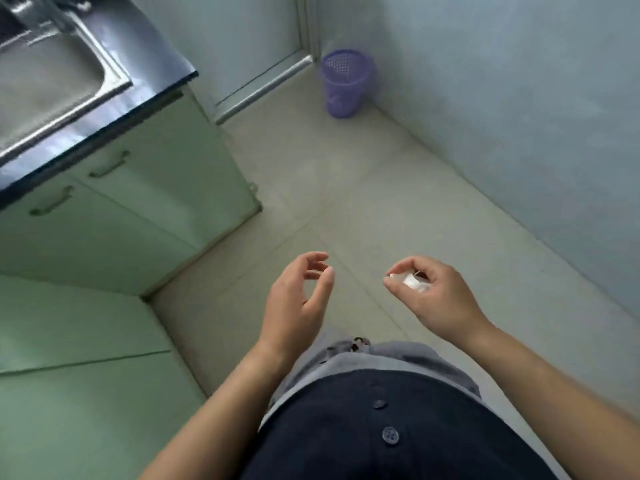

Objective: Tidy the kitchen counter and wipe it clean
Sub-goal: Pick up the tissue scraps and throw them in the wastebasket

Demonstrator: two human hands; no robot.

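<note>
We've got a small white crumpled scrap (412, 282) pinched at the fingertips of our right hand (433, 299) over the floor. It looks light and soft, probably paper, so a gentle pinch should do. Our left hand (298, 299) hangs loosely curled, holding nothing. The purple mesh wastebasket (346, 84) stands in the far corner, well apart — contents unclear. The sink (52, 74) sits in the dark desk (149, 64), upper left.

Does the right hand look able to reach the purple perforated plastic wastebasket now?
Probably not: the right hand, pinching a small white scrap, is far short of the purple wastebasket; only bare floor lies between.
</note>
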